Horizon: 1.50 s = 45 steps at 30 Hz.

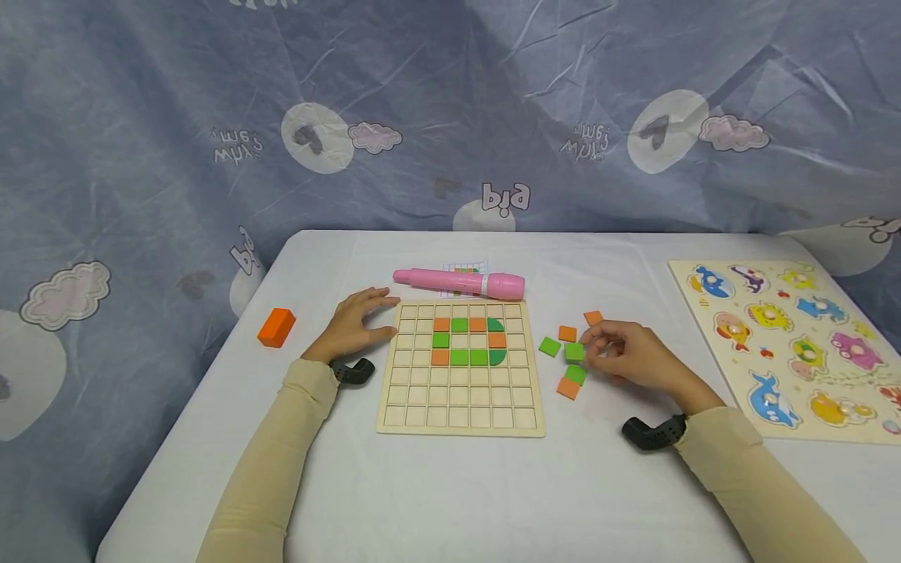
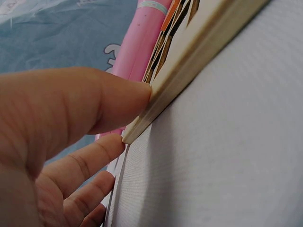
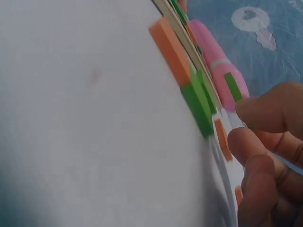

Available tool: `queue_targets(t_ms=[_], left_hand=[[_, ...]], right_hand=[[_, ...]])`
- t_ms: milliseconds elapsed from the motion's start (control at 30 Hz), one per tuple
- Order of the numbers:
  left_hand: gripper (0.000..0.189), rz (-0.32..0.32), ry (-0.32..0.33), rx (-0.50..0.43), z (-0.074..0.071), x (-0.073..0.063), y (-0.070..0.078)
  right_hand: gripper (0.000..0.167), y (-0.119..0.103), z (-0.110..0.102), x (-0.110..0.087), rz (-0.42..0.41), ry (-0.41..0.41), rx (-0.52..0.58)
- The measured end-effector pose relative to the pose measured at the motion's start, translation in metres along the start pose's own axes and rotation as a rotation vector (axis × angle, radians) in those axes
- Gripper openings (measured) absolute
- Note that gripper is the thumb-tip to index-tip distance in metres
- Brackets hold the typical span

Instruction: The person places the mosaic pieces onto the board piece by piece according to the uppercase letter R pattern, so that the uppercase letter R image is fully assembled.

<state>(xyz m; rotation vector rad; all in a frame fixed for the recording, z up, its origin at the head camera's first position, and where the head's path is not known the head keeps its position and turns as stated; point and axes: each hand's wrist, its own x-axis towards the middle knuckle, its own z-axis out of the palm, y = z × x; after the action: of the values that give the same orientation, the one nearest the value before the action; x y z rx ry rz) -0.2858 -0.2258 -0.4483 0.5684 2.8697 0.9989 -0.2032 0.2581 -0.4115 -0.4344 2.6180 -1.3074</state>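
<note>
A wooden grid board [image 1: 457, 399] lies on the table with green and orange tiles set in a ring in its cells; the ring's right corners are rounded green pieces. At the board's upper left edge rests my left hand [image 1: 355, 324], its thumb [image 2: 118, 101] and a fingertip touching the wood, the fingers extended. To the right of the board, my right hand [image 1: 629, 356] pinches a green square tile [image 3: 233, 86] between thumb and finger, raised above the table. Below and around it lie several loose tiles, among them a green tile [image 1: 550, 346] and an orange tile [image 1: 568, 389].
A pink pen-like tube [image 1: 457, 281] lies behind the board, over a small printed card [image 1: 464, 267]. An orange block [image 1: 277, 328] stands at the left. On the right is a wooden board with sea-animal pictures [image 1: 746, 375]. A patterned grey-blue cloth [image 1: 436, 94] hangs behind the table.
</note>
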Motion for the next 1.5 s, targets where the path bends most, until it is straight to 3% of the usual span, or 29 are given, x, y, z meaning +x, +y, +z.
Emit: queue_targets(t_ms=[667, 1033, 1500], left_hand=[[0.062, 0.024, 0.015, 0.023, 0.001, -0.003, -0.009], [0.062, 0.024, 0.008, 0.027, -0.001, -0.003, -0.007], [0.063, 0.027, 0.0, 0.027, 0.001, 0.003, -0.005]], right_hand=[[0.026, -0.04, 0.052, 0.026, -0.05, -0.082, 0.137], [0.023, -0.057, 0.081, 0.043, -0.079, -0.147, 0.191], [0.019, -0.082, 0.111, 0.059, -0.118, -0.189, 0.078]])
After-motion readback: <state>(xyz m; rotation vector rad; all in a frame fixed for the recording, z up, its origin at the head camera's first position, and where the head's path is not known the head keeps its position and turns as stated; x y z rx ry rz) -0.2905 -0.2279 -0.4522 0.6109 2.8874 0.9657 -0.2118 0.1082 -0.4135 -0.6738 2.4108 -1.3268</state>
